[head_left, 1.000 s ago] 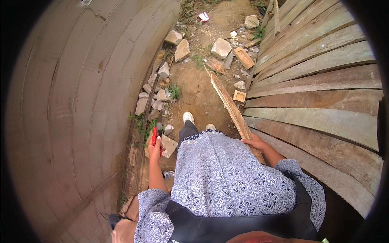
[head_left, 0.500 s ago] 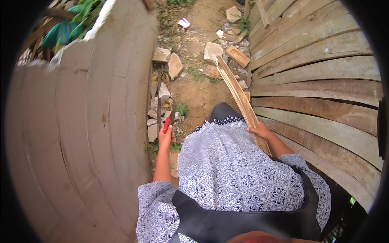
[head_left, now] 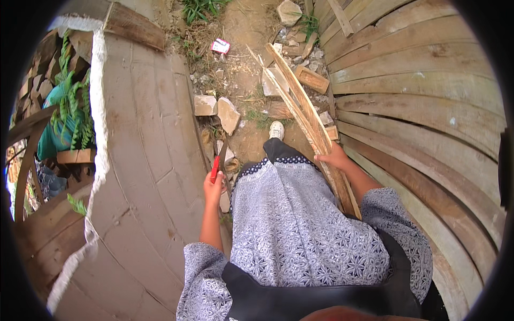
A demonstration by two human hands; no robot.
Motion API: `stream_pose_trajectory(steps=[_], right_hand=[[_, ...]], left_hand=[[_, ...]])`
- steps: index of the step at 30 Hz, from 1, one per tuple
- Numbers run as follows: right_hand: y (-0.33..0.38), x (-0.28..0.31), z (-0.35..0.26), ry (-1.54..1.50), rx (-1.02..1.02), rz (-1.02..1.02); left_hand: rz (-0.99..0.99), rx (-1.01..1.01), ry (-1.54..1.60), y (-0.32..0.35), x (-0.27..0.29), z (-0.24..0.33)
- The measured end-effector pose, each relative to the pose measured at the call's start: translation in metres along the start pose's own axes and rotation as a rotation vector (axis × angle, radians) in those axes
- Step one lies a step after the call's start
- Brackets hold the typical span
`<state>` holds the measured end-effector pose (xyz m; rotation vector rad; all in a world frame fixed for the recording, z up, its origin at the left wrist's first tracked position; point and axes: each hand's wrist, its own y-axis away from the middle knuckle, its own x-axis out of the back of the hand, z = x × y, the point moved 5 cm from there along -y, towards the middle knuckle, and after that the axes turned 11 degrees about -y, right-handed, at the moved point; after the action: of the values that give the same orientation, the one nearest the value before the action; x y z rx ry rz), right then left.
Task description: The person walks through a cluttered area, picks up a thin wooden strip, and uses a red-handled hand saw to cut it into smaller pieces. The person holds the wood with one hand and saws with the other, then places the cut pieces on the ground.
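Note:
My left hand (head_left: 213, 184) is closed round the red handle of a knife (head_left: 215, 170), whose dark narrow blade points up and away from me beside the wall. On the right, my right hand (head_left: 334, 156) grips long rough wooden strips (head_left: 308, 117). They slant forward and to the left, with splintered far ends spread apart above the path. Their near ends rest by my patterned clothing (head_left: 289, 214). One white shoe (head_left: 277, 130) shows ahead of my hem.
A cracked grey wall (head_left: 150, 134) with a broken white edge runs along the left. Wooden planks (head_left: 417, 107) form a fence on the right. Stone pieces (head_left: 228, 115), a brick (head_left: 311, 79) and a red-and-white wrapper (head_left: 220, 46) lie along the dirt path (head_left: 249, 69).
I have moved forward along the path, and a white shoe has come into view. The strips' far ends now look more spread apart. Both hands keep their hold.

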<state>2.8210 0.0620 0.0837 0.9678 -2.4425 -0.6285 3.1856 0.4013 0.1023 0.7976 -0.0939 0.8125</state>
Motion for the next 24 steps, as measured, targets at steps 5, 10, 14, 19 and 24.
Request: stream_pose_trajectory(steps=[5, 10, 14, 19, 24], right_hand=[[-0.05, 0.006, -0.08, 0.234, -0.023, 0.07], [-0.113, 0.001, -0.104, 0.323, -0.11, 0.116], [-0.155, -0.015, -0.13, 0.288, -0.091, 0.173], [-0.213, -0.031, -0.167, 0.378, -0.188, 0.234], [-0.299, -0.041, -0.146, 0.456, -0.079, 0.326]], left_hand=[[-0.041, -0.03, 0.045, -0.068, 0.004, 0.065], [-0.12, -0.084, -0.06, -0.14, -0.001, 0.128], [-0.189, -0.06, -0.012, -0.207, -0.008, 0.165], [-0.277, -0.077, -0.064, -0.276, -0.023, 0.187], [-0.307, -0.147, -0.091, -0.304, -0.026, 0.178]])
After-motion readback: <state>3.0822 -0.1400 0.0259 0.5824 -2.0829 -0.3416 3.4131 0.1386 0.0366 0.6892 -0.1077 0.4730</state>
